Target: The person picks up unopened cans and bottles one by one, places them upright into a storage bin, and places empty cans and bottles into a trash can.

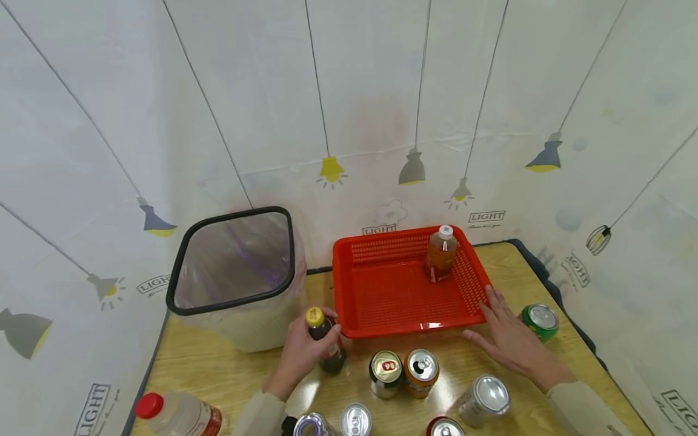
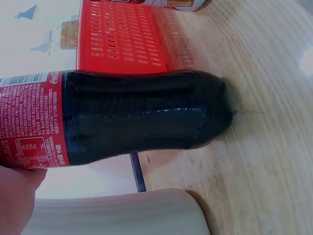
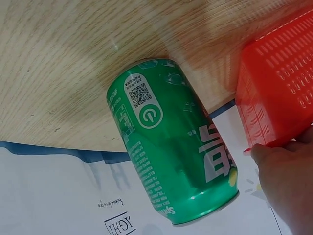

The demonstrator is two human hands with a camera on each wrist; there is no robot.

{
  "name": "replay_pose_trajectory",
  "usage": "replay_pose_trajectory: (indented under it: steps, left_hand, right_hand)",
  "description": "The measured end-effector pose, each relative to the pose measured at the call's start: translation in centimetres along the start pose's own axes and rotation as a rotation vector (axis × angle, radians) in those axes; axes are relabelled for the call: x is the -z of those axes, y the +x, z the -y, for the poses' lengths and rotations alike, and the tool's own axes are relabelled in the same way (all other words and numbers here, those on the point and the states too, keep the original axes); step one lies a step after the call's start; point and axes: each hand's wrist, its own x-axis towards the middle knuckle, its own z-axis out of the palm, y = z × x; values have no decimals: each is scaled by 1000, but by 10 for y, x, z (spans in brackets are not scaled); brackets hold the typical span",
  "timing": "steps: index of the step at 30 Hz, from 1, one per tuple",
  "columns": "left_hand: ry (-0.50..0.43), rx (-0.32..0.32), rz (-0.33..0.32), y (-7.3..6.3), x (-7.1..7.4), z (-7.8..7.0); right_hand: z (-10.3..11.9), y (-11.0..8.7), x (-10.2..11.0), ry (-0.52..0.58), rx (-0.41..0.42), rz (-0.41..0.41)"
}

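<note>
My left hand (image 1: 302, 348) grips a cola bottle (image 1: 332, 357) with a yellow cap, its fingers around the upper part. The bottle stands upright by the front left corner of a red plastic basket (image 1: 392, 332). In the left wrist view the cola bottle (image 2: 142, 115) shows a red label and dark contents. My right hand (image 1: 507, 336) has its fingers spread and touches the basket's front right corner. Inside the basket, at the back right, stands a bottle of amber drink (image 1: 439, 257) with a white cap. Beside my right hand is a green Sprite can (image 3: 171, 142).
A bin (image 1: 267, 324) with a black rim and clear liner stands left of the basket. Several cans are in front, including a gold-topped can (image 1: 386, 374), an orange can (image 1: 421, 372) and a silver can (image 1: 484, 399). A red-capped bottle (image 1: 182, 415) is front left.
</note>
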Motion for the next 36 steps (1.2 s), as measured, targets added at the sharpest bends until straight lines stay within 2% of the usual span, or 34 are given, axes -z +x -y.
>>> replay_pose_trajectory:
  steps: [5,10,14,19,22,24,29,36]
  left_hand:
    - [-21,-28,-33,-3,1,-6]
    - [-119,-82,-43,-1,6,-23]
    - [-128,-170,-43,2,12,-40]
    - [-94,-311,-89,5,21,-61]
    - [-94,-372,-109,9,25,-73]
    - [-85,-377,-108,13,27,-81]
    - [-53,-317,-41,30,25,-99]
    - [-7,-279,-1,69,8,-112]
  right_hand:
    - [-3,1,-3,7,9,-3]
    - [-6,0,-3,18,17,-9]
    - [-8,-1,-1,28,15,3]
    - [-8,0,0,27,11,20]
    - [-8,0,1,22,19,16]
    - [-7,0,0,22,27,9]
    - [-9,1,-2,16,27,19]
    - [-12,1,-3,9,25,24]
